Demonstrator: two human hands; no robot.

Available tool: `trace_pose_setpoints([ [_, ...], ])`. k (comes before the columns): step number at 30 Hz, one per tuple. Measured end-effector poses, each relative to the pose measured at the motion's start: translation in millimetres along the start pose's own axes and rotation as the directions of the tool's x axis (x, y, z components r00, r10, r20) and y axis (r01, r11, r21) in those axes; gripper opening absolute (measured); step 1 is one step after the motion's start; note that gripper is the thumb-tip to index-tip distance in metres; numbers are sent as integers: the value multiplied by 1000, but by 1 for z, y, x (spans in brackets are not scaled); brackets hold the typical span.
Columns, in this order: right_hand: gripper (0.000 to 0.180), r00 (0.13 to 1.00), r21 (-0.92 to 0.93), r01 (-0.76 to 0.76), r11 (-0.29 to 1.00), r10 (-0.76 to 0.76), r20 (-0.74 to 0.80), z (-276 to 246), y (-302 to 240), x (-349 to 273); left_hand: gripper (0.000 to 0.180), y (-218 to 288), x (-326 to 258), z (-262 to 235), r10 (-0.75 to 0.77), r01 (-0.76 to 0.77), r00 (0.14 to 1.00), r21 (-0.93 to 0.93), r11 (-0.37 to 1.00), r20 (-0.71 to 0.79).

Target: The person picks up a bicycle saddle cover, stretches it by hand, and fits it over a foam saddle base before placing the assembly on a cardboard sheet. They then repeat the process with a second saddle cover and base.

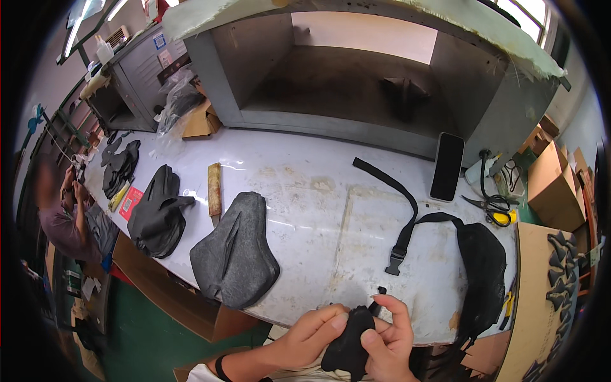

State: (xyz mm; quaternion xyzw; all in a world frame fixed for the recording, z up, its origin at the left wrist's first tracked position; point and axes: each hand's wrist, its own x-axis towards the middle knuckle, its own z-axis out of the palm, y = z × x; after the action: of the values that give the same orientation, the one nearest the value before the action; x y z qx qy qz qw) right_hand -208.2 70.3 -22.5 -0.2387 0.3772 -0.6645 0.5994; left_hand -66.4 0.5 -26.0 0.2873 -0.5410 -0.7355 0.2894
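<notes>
Close to the table's front edge, my left hand [312, 336] pinches the upper left side of a small black piece of soft, fabric-like material [347, 347]. My right hand [389, 344] grips its right side, thumb on the front, with the index finger raised beside a small dark tip [377, 307]. What that tip belongs to is hidden behind the fingers. To the left of my hands lies a grey saddle-shaped piece [235, 254] with a groove down its middle. A black folded cover [160, 213] rests farther left, and a tool with a worn yellowish handle [214, 191] lies between and beyond them.
A black waist bag [480, 274] with a buckled strap [396, 258] occupies the table's right side. Behind it are a phone [447, 167] and scissors [496, 204]. A grey metal shelf [331, 130] spans the back. Another person [63, 216] sits at far left.
</notes>
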Motion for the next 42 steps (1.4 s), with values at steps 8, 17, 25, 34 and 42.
trace_pose_setpoints([
  [8, 76, 999, 66, -17, 998, 15, 32, 7, -6, 8, 32, 6, 8, -23, -166, 183, 978, -145, 972, 125],
  [17, 70, 997, 222, -36, 974, 49, -55, 12, -10, 11, 32, -1, 10, -13, 207, -210, 978, 241, 948, 38],
  [25, 59, 935, 28, 285, 958, -271, -231, 20, 5, 16, 40, -12, 11, 2, 176, -154, 980, 205, 966, -92],
  [34, 51, 931, 85, 207, 975, -170, -325, 10, 9, 22, 29, -12, 15, 8, 106, -104, 994, 52, 993, -22],
  [42, 51, 942, 144, 81, 986, -29, -333, 1, 0, 27, 56, -28, 9, 9, 58, -76, 983, 98, 992, 172],
])
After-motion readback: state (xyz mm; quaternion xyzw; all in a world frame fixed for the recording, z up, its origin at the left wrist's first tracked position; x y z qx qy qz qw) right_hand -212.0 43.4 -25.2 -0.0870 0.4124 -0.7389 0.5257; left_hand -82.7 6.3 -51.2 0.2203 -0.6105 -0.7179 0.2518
